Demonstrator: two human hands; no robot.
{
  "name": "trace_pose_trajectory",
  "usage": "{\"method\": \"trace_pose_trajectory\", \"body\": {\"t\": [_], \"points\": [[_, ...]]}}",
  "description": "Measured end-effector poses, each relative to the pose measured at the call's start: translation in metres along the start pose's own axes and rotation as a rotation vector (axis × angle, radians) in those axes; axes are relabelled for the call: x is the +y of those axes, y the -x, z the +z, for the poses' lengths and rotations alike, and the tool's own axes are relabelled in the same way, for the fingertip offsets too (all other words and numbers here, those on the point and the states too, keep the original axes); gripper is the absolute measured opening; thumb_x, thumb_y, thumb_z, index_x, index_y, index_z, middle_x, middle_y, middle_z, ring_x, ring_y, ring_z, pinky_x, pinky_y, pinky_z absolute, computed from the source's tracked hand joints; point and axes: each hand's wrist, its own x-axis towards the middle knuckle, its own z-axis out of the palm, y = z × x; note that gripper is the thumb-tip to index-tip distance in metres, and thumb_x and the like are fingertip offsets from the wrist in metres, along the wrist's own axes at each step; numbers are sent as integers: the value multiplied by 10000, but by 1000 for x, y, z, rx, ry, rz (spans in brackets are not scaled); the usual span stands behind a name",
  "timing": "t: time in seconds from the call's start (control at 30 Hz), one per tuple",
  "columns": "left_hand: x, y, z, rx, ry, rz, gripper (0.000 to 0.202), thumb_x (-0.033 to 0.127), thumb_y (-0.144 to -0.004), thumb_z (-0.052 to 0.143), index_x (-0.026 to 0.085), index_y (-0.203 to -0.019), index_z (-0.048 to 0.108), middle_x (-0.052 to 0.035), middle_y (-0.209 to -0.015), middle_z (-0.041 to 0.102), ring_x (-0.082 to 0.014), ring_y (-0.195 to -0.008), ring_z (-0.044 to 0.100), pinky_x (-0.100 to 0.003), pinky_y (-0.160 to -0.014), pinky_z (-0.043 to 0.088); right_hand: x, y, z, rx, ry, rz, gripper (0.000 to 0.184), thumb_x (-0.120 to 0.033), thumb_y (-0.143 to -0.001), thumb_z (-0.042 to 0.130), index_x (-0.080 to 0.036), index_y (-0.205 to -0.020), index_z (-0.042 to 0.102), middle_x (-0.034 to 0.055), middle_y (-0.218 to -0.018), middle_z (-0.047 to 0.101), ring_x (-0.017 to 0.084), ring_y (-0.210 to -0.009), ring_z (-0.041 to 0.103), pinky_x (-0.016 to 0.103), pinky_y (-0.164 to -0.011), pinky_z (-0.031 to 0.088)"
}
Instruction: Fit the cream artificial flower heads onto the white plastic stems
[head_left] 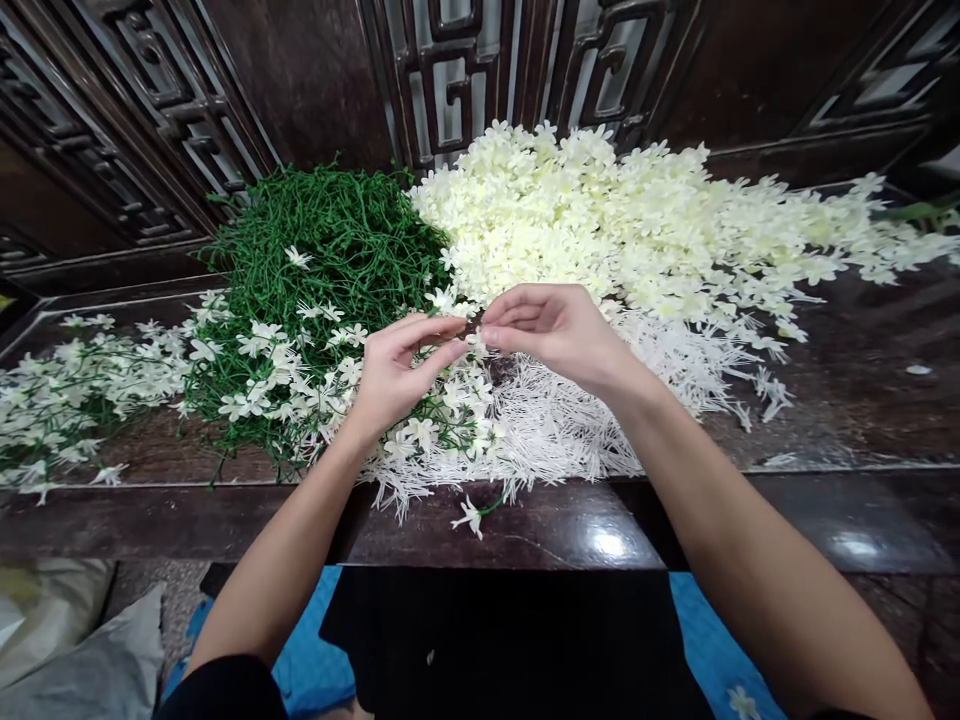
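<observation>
My left hand [405, 365] is closed in a pinch, thumb and forefinger almost together; what lies between them is too small to make out. Facing it, my right hand [559, 330] pinches at a small white artificial flower [475, 346] between the two hands' fingertips. Below the hands lies a heap of white stringy stamens [577, 410]. Finished-looking white flowers on green stems [262, 385] spread under and left of my left hand. Green plastic stems [330, 235] are piled behind it. A large mound of pale yellow-white petals [570, 220] rises behind my right hand.
Everything lies on a dark wooden bench [862, 380] with a carved, latticed backrest [457, 80]. One stemmed flower [470, 516] rests at the front edge. More flowers [82, 390] trail off to the left. Pale sacks [97, 650] stand on the floor at lower left.
</observation>
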Motion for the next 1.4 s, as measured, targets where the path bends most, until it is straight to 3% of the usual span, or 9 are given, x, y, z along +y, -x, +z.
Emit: {"method": "trace_pose_trajectory", "body": {"t": [0.2,0.33,0.43,0.63,0.83,0.97,1.07,1.2,1.4], "points": [[4,1,1,-26,-55,52,59,204,-796,775,223,-851,771,-28,-804,765,-129,-714,670,-269,-676,553,5,0,6,-57,-26,49,246,-327,-759,816,-161,-898,699,57,-837,741,176,-761,716,383,-783,609],[5,0,1,55,14,-48,72,211,-782,777,181,-828,730,-36,-809,744,-129,-733,674,-252,-668,559,11,0,-1,-33,415,10,126,-211,-840,698,-143,-945,699,103,-957,733,218,-892,701,445,-854,593],[3,-1,1,111,100,-103,115,227,-774,779,160,-809,692,-35,-795,715,-120,-734,670,-239,-678,568,19,-1,-1,-122,721,4,223,-87,-834,617,-136,-1031,708,120,-1080,723,245,-977,693,472,-880,592],[0,-2,1,97,126,-132,120,220,-766,784,161,-824,696,-25,-781,701,-109,-694,660,-233,-642,574,21,-3,9,-142,1054,0,375,42,-817,471,-76,-1066,725,148,-934,731,238,-804,707,428,-703,608],[3,-3,0,108,188,-211,118,276,-794,770,168,-818,731,-40,-809,731,-111,-707,675,-239,-682,591,22,-2,9,-134,1085,-52,407,52,-773,513,-65,-1111,709,168,-1003,723,292,-943,699,458,-756,593],[2,-4,-1,69,302,-295,248,377,-918,632,162,-869,746,-75,-867,747,-134,-769,711,-271,-739,619,27,-3,10,-139,1121,-44,400,59,-787,453,-75,-1045,728,160,-907,726,269,-801,710,451,-649,594],[0,-4,-1,58,352,-321,182,336,-872,692,161,-886,740,-67,-876,748,-140,-774,713,-280,-747,625,28,-4,10,-90,1070,-74,385,26,-812,438,-87,-1030,734,165,-956,730,253,-761,708,473,-662,601],[3,-4,-8,14,103,-281,146,278,-792,761,167,-885,742,-63,-892,757,-148,-796,698,-257,-693,591,28,-3,8,30,934,-154,365,8,-849,459,-61,-1108,706,178,-1089,704,242,-844,695,460,-758,608],[7,-5,-26,-292,-373,-3,146,340,-825,744,203,-866,775,-30,-838,779,-153,-747,683,-290,-712,524,27,-4,7,160,713,-214,302,-64,-916,481,-108,-1105,712,130,-1023,663,210,-817,651,455,-783,586]]}}
